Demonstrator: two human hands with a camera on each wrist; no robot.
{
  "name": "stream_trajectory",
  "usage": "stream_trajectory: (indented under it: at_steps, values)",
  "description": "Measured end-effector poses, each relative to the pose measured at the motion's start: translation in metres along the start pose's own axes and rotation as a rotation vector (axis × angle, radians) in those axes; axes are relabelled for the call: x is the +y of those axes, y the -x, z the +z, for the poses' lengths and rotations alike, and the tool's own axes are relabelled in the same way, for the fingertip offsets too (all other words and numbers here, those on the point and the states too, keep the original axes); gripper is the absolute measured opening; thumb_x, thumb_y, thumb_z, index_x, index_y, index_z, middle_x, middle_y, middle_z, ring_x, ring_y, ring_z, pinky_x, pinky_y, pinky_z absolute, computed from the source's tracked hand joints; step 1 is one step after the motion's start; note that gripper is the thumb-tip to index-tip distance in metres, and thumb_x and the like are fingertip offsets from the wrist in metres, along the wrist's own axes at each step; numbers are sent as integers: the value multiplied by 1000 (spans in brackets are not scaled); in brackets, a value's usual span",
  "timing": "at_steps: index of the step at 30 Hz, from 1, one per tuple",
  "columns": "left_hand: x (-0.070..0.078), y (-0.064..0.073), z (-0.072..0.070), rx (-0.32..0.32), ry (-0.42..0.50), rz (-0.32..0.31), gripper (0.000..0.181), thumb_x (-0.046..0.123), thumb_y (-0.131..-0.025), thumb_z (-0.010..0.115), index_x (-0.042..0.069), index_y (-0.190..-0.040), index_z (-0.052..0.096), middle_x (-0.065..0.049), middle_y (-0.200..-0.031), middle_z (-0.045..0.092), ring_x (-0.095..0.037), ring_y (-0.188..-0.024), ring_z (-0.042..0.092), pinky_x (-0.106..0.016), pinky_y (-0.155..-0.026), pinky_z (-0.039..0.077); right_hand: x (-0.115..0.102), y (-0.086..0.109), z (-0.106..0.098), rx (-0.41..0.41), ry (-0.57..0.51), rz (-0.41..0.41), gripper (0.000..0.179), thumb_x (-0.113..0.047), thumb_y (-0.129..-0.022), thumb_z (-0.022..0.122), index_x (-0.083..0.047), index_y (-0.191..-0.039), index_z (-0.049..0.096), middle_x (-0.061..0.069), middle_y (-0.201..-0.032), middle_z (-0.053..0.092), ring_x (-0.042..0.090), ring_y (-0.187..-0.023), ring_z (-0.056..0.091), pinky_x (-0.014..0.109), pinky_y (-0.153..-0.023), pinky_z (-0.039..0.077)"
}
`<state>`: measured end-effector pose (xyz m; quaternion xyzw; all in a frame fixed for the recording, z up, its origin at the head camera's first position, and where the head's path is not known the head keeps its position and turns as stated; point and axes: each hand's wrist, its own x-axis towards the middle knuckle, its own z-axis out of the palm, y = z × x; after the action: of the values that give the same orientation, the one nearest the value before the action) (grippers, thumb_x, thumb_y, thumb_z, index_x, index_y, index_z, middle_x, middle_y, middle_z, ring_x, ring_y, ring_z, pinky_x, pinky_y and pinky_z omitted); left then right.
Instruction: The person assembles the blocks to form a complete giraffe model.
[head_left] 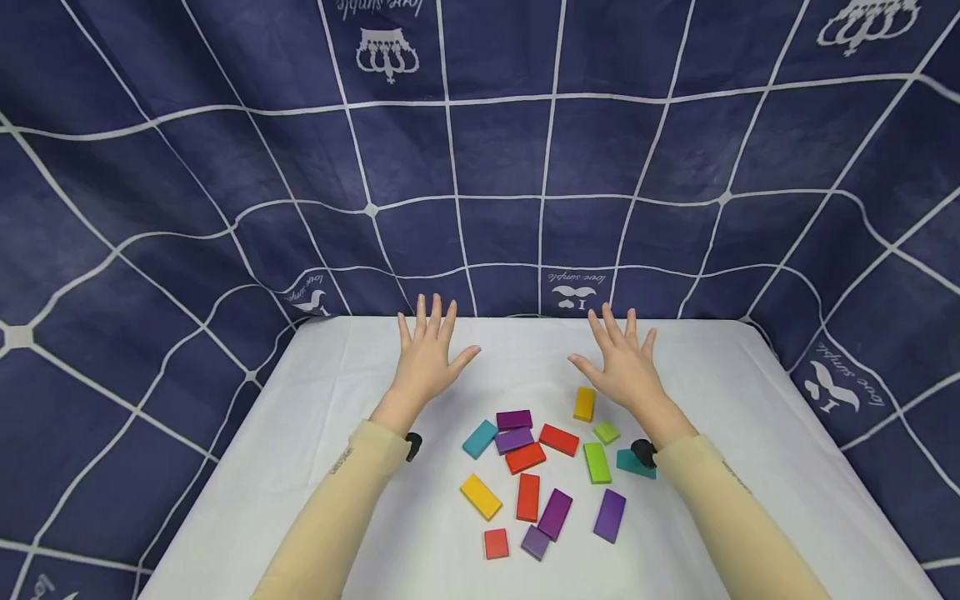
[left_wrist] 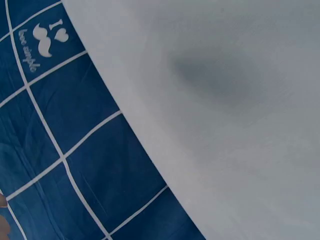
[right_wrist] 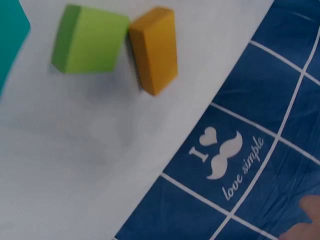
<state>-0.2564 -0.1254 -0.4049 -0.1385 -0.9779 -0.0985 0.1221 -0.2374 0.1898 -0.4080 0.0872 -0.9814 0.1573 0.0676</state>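
As the left hand (head_left: 426,358) and the right hand (head_left: 626,367) reached out over the white cloth (head_left: 780,417), one left and one right of the frame's centre, their fingers were spread and nearly straight, grasping nothing. The blocks (head_left: 528,497) lay loosely scattered from the centre to the lower centre of the frame. The upper yellow block (head_left: 584,404) was the nearest to the right hand, just below its thumb; the small green block (head_left: 607,432) lay a little below that, and the teal block (head_left: 636,463) was partly hidden behind the black wrist camera (head_left: 643,452). The left hand's nearest was the blue block (head_left: 480,439), below and to the right.

The blocks looked light, stiff and hard to damage, probably painted wood, perhaps slightly slick on their smooth faces. A thumb-and-finger pinch across the two long sides would likely suit the oblong ones; the squat red block (head_left: 496,543), at the bottom, could be taken by any opposite sides. Their edges were crisp, their colour matt and even.

The cloth was smooth with faint creases, while the navy curtain (head_left: 495,150), filling the upper frame, hung in soft folds that bent its white grid.
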Motion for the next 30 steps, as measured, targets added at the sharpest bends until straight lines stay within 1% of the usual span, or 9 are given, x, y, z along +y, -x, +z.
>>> stream_trajectory:
  at_steps: [4, 10, 14, 18, 22, 26, 30]
  values:
    - [2, 6, 5, -3, 4, 15, 87, 64, -95, 46, 13, -159, 17, -17, -166, 7, -37, -153, -8, -67, -118, -6, -3, 7, 6, -2, 7, -16, 87, -55, -92, 58, -13, -158, 19, 16, -166, 8, 50, -149, -9, 76, -109, -11]
    - [3, 16, 15, -6, -24, 35, 87, 63, -94, 48, 13, -158, 20, -16, -166, 9, -37, -153, -6, -69, -117, -1, -3, 18, 17, 2, 0, -39, 87, -54, -91, 61, -13, -158, 23, 17, -165, 11, 51, -149, -5, 76, -110, -8]
    - [5, 24, 20, -4, -31, 62, 85, 62, -93, 50, 11, -157, 25, -18, -164, 15, -38, -153, 2, -69, -117, 2, -3, 27, 25, -6, -22, -59, 86, -53, -91, 62, -11, -157, 25, 19, -164, 14, 53, -148, -3, 76, -111, -5]
    - [10, 33, 26, -14, -30, 92, 85, 62, -93, 52, 11, -156, 28, -18, -163, 21, -39, -153, 8, -70, -117, 5, -3, 38, 34, -3, -23, -79, 85, -53, -90, 63, -10, -156, 29, 20, -164, 17, 55, -147, 3, 75, -113, 1]
    - [15, 45, 33, -33, -34, 119, 84, 62, -93, 52, 11, -156, 29, -18, -163, 22, -40, -153, 8, -70, -117, 6, -5, 48, 44, -7, -23, -95, 85, -53, -89, 65, -12, -155, 30, 19, -163, 20, 54, -148, 6, 75, -113, 4]
    - [18, 58, 40, -50, -40, 143, 84, 63, -92, 52, 12, -156, 30, -17, -163, 23, -39, -153, 8, -70, -116, 7, -6, 60, 55, -6, -29, -133, 84, -51, -88, 67, -12, -155, 33, 17, -162, 24, 54, -147, 11, 76, -111, 10]
    - [22, 68, 45, -60, -17, 181, 83, 61, -92, 55, 11, -155, 32, -17, -161, 27, -40, -152, 13, -70, -116, 10, -7, 70, 63, 0, -26, -166, 82, -50, -88, 67, -11, -153, 36, 16, -161, 27, 53, -146, 16, 76, -110, 14]
